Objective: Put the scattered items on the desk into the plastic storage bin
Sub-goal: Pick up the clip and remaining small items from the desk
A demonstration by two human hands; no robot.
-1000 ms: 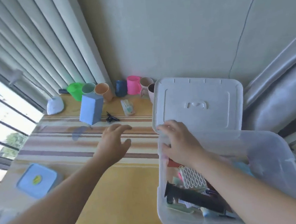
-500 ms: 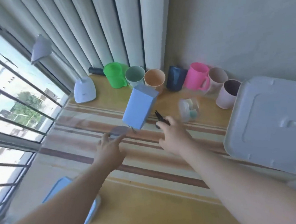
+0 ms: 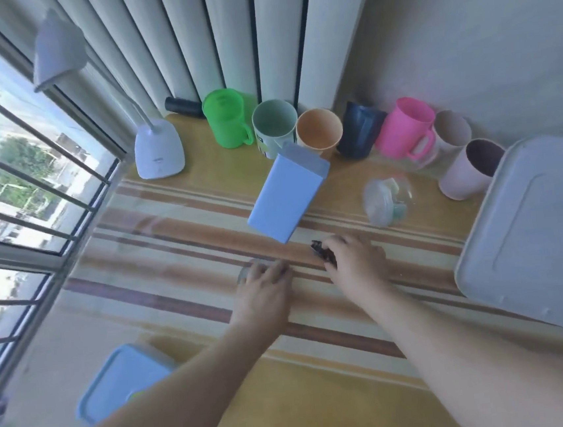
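My right hand [image 3: 355, 261] curls round a small black clip [image 3: 321, 251] on the striped desk, just below a tall light-blue box [image 3: 287, 197]. My left hand [image 3: 265, 289] lies flat beside it, fingertips on a small clear round item [image 3: 246, 273] that is mostly hidden. A clear bag with pale contents [image 3: 387, 199] lies to the right of the box. The white bin lid [image 3: 536, 233] shows at the right edge; the bin itself is out of view.
Several cups line the back wall, among them a green cup [image 3: 225, 122] and a pink cup [image 3: 404, 129]. A white desk lamp [image 3: 157, 149] stands back left by the window. A blue-lidded flat box [image 3: 124, 383] lies at the front left.
The view swung left away from the bin. My right hand left the bin and closed on the black clip. My left hand came down onto the desk by the box.
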